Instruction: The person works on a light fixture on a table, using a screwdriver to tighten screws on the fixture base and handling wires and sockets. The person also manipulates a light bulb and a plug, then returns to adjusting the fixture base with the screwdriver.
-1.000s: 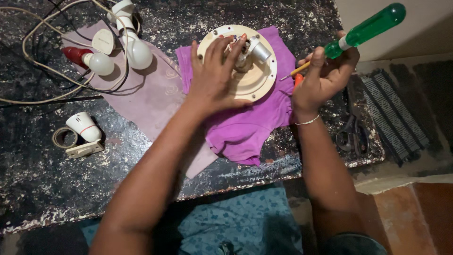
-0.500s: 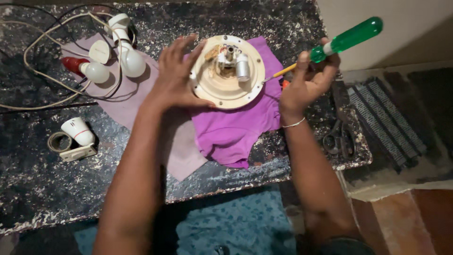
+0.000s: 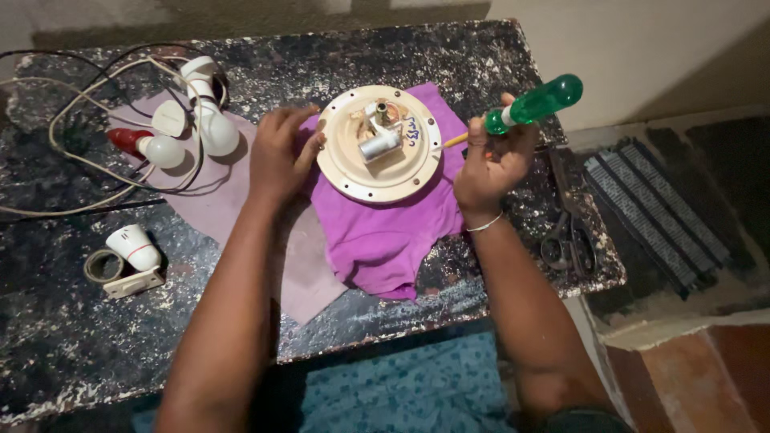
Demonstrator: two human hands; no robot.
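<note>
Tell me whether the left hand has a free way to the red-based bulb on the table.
Probably yes. The left hand rests at the round cream fitting's left rim, and the red-based bulb lies further left on the grey cloth, with only loose cables looping around it.

no packages, labels, signs or screens
</note>
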